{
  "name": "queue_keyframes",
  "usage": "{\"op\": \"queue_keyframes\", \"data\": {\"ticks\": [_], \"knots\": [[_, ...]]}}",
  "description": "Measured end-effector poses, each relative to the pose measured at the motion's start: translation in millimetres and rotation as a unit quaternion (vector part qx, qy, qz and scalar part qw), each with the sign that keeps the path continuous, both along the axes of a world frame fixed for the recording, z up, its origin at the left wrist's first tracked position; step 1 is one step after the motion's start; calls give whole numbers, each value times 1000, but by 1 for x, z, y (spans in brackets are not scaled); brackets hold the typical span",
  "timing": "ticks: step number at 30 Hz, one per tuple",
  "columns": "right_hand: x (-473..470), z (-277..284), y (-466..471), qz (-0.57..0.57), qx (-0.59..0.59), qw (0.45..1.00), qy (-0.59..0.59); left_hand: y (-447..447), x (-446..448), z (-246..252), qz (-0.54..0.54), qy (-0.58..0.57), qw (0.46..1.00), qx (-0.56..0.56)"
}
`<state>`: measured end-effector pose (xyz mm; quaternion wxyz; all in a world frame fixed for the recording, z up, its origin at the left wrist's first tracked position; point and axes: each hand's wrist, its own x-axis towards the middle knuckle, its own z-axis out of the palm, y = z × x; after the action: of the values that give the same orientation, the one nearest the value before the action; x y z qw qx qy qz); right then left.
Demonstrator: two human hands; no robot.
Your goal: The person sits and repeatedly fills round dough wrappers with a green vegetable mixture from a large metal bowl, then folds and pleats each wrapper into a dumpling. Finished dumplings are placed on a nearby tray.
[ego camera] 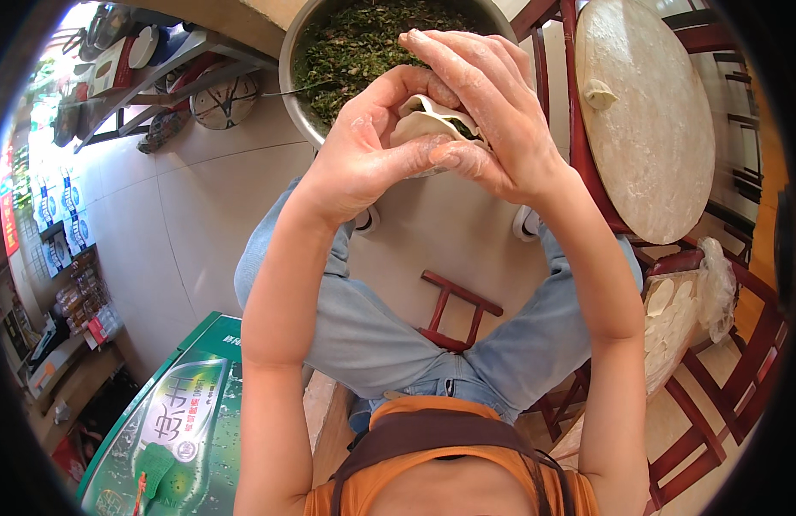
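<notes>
Between my two floury hands is a dumpling [430, 122], a folded round of dough with green filling showing at its open seam. My left hand [378, 138] curls around its left side, thumb along the near edge. My right hand [495, 113] closes on its right side, and the two thumb tips meet in front. Just beyond and below the hands stands a metal bowl [296, 97] of chopped green filling [353, 45]. A thin utensil handle [288, 93] juts over the bowl's left rim. The fingers hide part of the dumpling.
A floured round board [656, 148] at right bears one finished dumpling [599, 95]. Nearer, dough wrappers [669, 309] lie on a board beside a plastic bag [717, 290]. Red wooden chairs [688, 445] stand there. At left are a green table [198, 387] with a fly swatter [154, 469] and a metal shelf [178, 58].
</notes>
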<state>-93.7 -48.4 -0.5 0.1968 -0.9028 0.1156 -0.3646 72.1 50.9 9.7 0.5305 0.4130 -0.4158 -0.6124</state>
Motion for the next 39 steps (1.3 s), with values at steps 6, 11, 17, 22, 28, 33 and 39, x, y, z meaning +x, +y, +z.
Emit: {"op": "queue_keyframes", "data": {"ticks": [6,11,17,22,28,33,39], "knots": [[-2,10,8,-27,-22,999,42,0,1,3,19,10,999,-29],[-3,3,1,-39,-112,993,5,1,2,14,-10,60,998,8],[-2,-8,7,-19,139,984,-113,1,1,4,88,-2,995,-46],[-5,0,21,-21,320,942,-100,2,-2,3,168,-42,983,-54],[-5,-4,25,-1,346,931,-119,1,7,3,127,-24,991,16],[-6,-6,26,-8,324,940,-110,0,7,0,94,0,995,19],[-3,-8,25,-23,327,938,-112,-2,-1,2,119,-9,993,17]]}}
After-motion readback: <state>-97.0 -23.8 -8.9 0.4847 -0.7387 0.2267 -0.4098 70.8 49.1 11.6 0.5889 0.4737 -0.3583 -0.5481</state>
